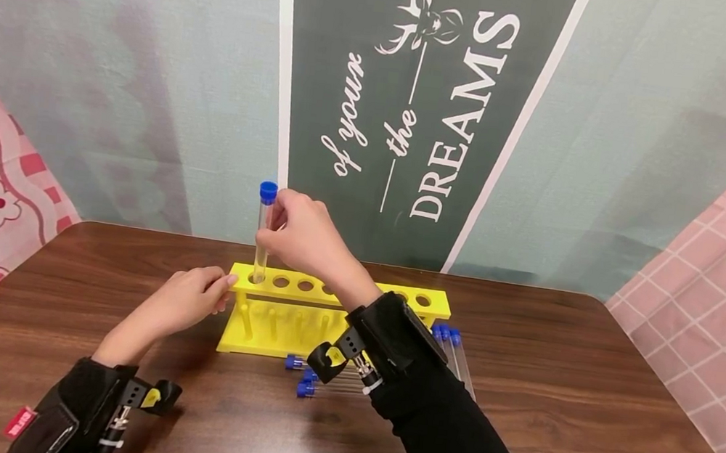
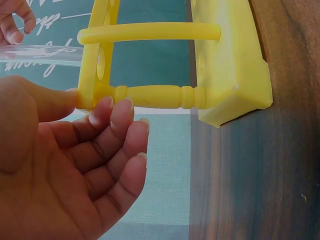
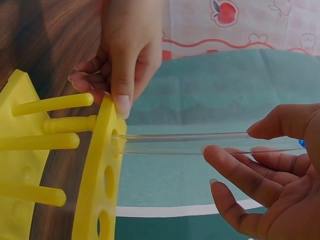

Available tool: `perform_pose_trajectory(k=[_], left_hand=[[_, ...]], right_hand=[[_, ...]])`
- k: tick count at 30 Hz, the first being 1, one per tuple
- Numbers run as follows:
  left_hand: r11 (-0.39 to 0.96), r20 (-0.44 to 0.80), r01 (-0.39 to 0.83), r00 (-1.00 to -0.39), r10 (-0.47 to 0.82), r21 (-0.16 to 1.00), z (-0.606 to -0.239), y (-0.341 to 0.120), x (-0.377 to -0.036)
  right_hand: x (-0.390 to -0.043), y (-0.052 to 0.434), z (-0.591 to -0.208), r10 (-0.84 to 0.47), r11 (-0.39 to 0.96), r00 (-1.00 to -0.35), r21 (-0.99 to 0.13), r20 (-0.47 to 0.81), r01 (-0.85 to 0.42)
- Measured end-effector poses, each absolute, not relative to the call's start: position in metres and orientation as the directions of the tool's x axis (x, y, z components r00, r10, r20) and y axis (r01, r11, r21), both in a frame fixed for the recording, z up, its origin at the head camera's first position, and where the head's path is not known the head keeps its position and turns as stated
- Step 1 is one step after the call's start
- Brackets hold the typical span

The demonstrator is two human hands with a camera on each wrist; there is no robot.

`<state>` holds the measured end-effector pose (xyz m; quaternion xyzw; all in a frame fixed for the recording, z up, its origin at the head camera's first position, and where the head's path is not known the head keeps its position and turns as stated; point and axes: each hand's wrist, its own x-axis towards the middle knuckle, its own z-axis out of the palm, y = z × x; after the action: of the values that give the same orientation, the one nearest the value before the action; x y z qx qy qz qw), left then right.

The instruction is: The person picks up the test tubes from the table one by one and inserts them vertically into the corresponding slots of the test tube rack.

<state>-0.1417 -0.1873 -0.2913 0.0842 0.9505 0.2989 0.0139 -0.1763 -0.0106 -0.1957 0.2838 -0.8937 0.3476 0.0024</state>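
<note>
Holding a clear test tube (image 1: 262, 235) with a blue cap (image 1: 268, 191), your right hand (image 1: 303, 239) pinches it near the top between thumb and fingertips, its lower end just entering the leftmost hole of the yellow rack (image 1: 337, 291). Your left hand (image 1: 188, 297) rests with relaxed fingers against the rack's left end, the thumb on the top plate; it steadies and grips nothing. The rack stands on the dark wooden surface (image 1: 583, 393).

Risks, as judged from this moment:
- The pinch sits high on the tube, so a small tilt of your hand could swing the lower end against the hole's rim and jam it.
- Releasing before the tube reaches the base plate could let it drop hard, which may crack it if it is glass.
- The left hand only presses from one side; a sideways push from the tube could slide the light rack.
- Your right sleeve (image 1: 449, 424) hangs over the loose capped tubes (image 1: 309, 378) lying in front of the rack; drawing the arm back could roll them.
</note>
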Motion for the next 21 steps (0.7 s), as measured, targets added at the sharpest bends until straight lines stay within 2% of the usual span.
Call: perform_pose_trajectory(k=[5, 14, 21], left_hand=[[0.805, 0.020, 0.148, -0.986, 0.166, 0.575, -0.292, -0.187, -0.142], [0.802, 0.008, 0.140, -0.986, 0.166, 0.581, -0.291, -0.187, -0.142], [0.804, 0.016, 0.147, -0.985, 0.169, 0.576, -0.291, -0.187, -0.142]], right_hand=[[-0.176, -0.014, -0.201, -0.509, 0.597, -0.845, -0.639, 0.166, -0.485], [-0.177, -0.017, -0.214, -0.498, 0.570, -0.866, -0.733, 0.051, -0.371], [-0.180, -0.021, -0.221, -0.516, 0.603, -0.856, -0.691, 0.043, -0.398]])
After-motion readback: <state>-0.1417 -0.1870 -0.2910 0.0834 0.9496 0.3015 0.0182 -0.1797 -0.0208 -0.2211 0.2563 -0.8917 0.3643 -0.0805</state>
